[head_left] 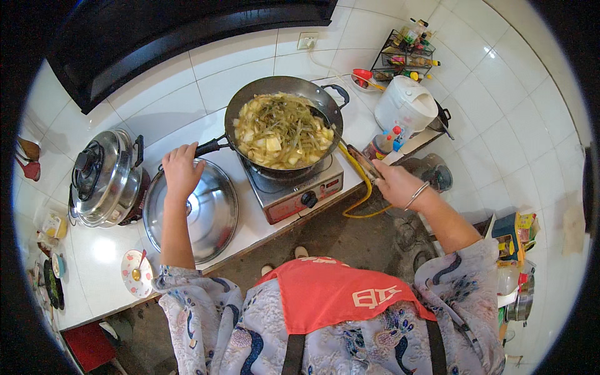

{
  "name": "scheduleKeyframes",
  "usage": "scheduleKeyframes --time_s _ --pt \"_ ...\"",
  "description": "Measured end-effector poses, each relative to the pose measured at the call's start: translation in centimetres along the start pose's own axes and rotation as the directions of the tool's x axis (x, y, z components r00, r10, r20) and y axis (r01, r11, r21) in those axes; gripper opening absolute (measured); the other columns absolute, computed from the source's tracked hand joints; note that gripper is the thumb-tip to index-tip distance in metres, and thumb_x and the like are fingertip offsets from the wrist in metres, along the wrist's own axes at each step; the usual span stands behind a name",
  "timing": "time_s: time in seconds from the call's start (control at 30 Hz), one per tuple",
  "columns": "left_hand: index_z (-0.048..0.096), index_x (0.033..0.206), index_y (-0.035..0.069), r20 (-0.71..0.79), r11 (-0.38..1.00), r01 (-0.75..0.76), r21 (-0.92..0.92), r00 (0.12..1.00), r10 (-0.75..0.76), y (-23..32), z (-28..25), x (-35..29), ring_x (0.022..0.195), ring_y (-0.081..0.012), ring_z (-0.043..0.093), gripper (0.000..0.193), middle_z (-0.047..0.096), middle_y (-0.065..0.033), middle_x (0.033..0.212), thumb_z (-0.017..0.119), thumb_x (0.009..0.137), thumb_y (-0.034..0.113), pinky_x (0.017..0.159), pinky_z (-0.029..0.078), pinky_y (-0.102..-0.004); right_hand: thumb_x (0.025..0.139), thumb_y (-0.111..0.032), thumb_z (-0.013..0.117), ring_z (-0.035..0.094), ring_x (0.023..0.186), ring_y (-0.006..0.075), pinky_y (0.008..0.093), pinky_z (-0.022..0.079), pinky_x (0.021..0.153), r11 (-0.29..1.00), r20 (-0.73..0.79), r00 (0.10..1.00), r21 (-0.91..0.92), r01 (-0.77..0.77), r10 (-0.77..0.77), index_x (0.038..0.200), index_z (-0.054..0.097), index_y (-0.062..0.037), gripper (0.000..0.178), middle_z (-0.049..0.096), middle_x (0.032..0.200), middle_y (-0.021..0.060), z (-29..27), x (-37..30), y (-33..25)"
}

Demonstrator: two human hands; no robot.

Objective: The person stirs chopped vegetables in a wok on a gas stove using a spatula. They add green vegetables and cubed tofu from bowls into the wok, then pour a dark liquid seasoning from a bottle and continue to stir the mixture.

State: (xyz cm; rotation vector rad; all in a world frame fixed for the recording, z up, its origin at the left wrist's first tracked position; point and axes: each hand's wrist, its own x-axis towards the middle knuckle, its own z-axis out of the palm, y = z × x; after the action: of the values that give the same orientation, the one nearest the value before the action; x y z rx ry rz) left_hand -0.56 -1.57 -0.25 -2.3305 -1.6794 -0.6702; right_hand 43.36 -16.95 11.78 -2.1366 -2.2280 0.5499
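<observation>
Head view shows our left hand (182, 172) apparently curled around the black wok handle (210, 147). Our right hand (395, 186) grips a wooden-handled utensil (364, 161) reaching into the vegetables (281, 132).

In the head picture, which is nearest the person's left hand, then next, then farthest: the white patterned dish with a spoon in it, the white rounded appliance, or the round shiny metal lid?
1. Round shiny metal lid: just below the left hand in the picture.
2. White patterned dish: farther down, to the left.
3. White rounded appliance: far off to the right.
</observation>
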Motion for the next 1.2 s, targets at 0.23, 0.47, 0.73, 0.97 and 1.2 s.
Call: scheduleKeyframes --time_s 0.23,0.47,0.73,0.97,1.2 --pt "0.058 0.118 0.012 0.054 0.999 0.018 0.036 0.998 -0.020 -1.0 -0.6 -1.0 0.104 -0.0273 0.055 0.049 0.062 -0.0077 0.107 0.071 0.073 0.026 0.093 0.036 -0.0435 0.089 -0.011 0.045 0.053 0.047 0.0113 0.0265 0.044 0.041 0.968 0.211 0.964 0.156 -0.197 0.163 0.129 0.046 -0.0066 0.041 0.057 0.065 0.0073 -10.2 -2.1 -1.5" --pt "0.056 0.122 0.013 0.122 0.998 -0.052 -0.046 0.991 0.058 -0.4 -1.0 0.6 0.112 -0.0284 0.052 0.052 0.059 -0.0086 0.117 0.070 0.074 0.025 0.097 0.034 -0.0453 0.086 -0.009 0.047 0.051 0.048 0.0094 0.0258 0.046 0.046 0.984 0.176 0.972 0.058 -0.166 0.153 0.125 0.053 -0.0060 0.040 0.055 0.063 0.0019 -9.8 -3.0 -1.4" --pt "0.055 0.123 0.013 0.146 0.998 0.005 -0.058 0.989 0.004 -2.3 -1.6 -0.8 0.113 -0.0284 0.051 0.050 0.058 -0.0092 0.117 0.069 0.076 0.024 0.098 0.033 -0.0470 0.082 -0.007 0.053 0.059 0.065 0.0198 0.0331 0.049 0.065 0.987 0.163 0.983 0.148 0.063 -0.087 0.124 0.054 -0.0040 0.042 0.060 0.074 0.0148 -9.5 -3.9 -4.4" --pt "0.058 0.120 0.013 0.131 1.000 0.008 0.004 0.991 -0.008 -2.9 -0.8 -2.5 0.115 -0.0294 0.051 0.046 0.057 -0.0109 0.121 0.068 0.076 0.024 0.096 0.038 -0.0487 0.089 -0.014 0.053 0.053 0.059 0.0106 0.0273 0.045 0.057 0.955 0.109 0.994 0.294 -0.034 0.002 0.132 0.050 -0.0112 0.044 0.056 0.072 0.0036 -4.3 -3.2 -3.8" --pt "0.053 0.126 0.016 -0.015 0.997 0.068 0.047 0.998 -0.067 1.1 -0.4 -4.3 0.125 -0.0326 0.039 0.061 0.049 -0.0139 0.127 0.072 0.069 0.028 0.100 0.031 -0.0535 0.091 -0.011 0.048 0.042 0.043 0.0067 0.0227 0.035 0.039 0.856 -0.328 0.940 0.510 0.090 0.097 0.138 0.042 -0.0078 0.048 0.053 0.064 0.0017 0.6 -11.4 3.0"
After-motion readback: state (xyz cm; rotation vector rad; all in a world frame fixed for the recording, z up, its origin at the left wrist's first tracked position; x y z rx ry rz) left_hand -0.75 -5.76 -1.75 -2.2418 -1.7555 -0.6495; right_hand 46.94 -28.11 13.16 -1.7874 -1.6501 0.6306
